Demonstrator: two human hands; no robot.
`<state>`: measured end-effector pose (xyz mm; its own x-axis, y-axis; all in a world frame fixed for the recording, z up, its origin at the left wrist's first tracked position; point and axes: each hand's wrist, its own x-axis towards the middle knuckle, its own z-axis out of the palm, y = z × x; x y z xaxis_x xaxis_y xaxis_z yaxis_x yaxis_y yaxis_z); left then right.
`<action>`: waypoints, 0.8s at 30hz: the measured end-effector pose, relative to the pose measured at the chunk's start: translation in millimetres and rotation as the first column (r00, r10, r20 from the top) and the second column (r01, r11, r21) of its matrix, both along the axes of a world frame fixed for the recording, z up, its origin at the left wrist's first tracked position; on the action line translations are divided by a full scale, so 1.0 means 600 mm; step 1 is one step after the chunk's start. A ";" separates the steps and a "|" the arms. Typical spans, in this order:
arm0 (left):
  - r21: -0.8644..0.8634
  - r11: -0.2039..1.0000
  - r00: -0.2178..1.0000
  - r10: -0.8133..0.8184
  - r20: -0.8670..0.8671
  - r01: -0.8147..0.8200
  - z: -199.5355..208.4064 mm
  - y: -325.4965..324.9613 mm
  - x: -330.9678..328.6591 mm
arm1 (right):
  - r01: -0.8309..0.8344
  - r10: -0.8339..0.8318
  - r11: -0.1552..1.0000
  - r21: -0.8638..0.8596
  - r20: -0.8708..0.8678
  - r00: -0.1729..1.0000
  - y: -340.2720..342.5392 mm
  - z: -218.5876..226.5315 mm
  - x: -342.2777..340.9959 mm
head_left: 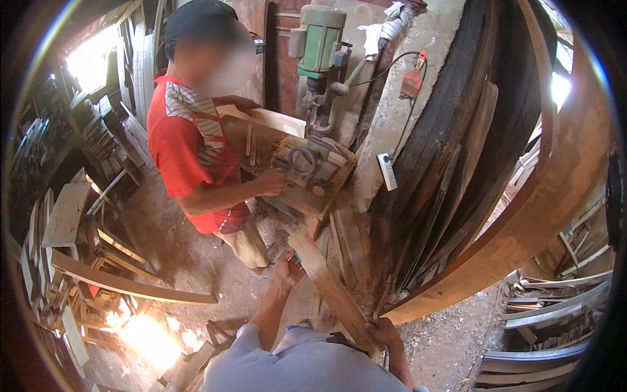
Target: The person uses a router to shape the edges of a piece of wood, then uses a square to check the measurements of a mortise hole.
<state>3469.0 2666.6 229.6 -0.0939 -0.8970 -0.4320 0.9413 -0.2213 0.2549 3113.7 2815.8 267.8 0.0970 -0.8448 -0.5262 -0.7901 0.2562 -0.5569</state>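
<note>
A light wooden board slants in front of my body, its far end near the drilling machine's table. My left hand is closed at the board's left edge near the far end. A small teal spot shows by its fingertips, too small to name. My right hand grips the near end of the board, fingers curled over its right side. Across from me, a co-worker in a red shirt has one hand on a pale wooden piece and the other by the machine's handwheel.
A green-motored drilling machine stands ahead, with wood shavings on its table. Long dark planks and a large curved board lean at the right. A power strip and a red-handled brush hang nearby. Wood pieces lie left.
</note>
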 end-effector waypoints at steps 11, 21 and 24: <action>0.013 0.999 0.999 -0.040 0.022 0.040 -0.021 -0.010 0.009 | 0.012 -0.007 0.994 0.110 -0.046 0.999 -0.008 0.043 0.021; 0.023 1.000 0.997 -0.012 0.071 0.011 -0.026 -0.001 0.005 | -0.014 0.014 0.998 -0.057 0.003 1.000 0.008 -0.056 -0.013; 0.032 0.999 0.998 -0.026 0.056 0.024 -0.021 -0.001 0.005 | 0.061 -0.060 0.998 -0.025 0.037 0.998 0.012 -0.071 -0.019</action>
<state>3471.8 2666.0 216.8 -0.0909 -0.8805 -0.4652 0.9195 -0.2537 0.3004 3102.5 2823.1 225.1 0.0641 -0.8629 -0.5013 -0.7528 0.2880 -0.5920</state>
